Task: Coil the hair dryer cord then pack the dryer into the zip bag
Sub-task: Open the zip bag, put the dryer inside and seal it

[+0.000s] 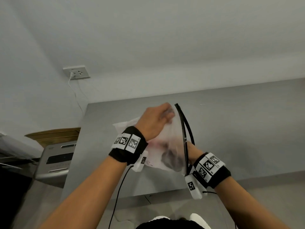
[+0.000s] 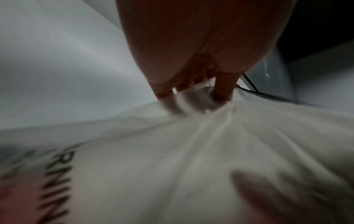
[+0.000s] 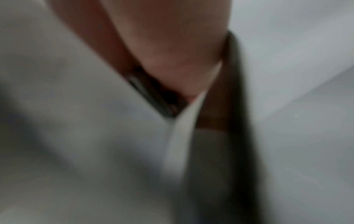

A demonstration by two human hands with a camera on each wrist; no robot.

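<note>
A frosted zip bag [image 1: 171,141] with a black zip edge [image 1: 184,129] is held up over the grey table [image 1: 239,129]. A dark and pinkish shape, the hair dryer [image 1: 170,157], shows through the plastic low in the bag. My left hand [image 1: 156,119] grips the bag's upper part, its fingers [image 2: 223,89] bunching the plastic [image 2: 191,166]. My right hand [image 1: 192,151] sits mostly behind the bag and holds it at the zip edge. In the blurred right wrist view it [image 3: 172,60] pinches the bag's rim beside the black strip [image 3: 239,121]. The cord is not clearly visible.
A wall socket [image 1: 76,72] with a white cable [image 1: 74,91] is on the wall at the left. A grey appliance [image 1: 56,161] and a cardboard box [image 1: 54,134] stand left of the table. Bare tabletop extends to the right.
</note>
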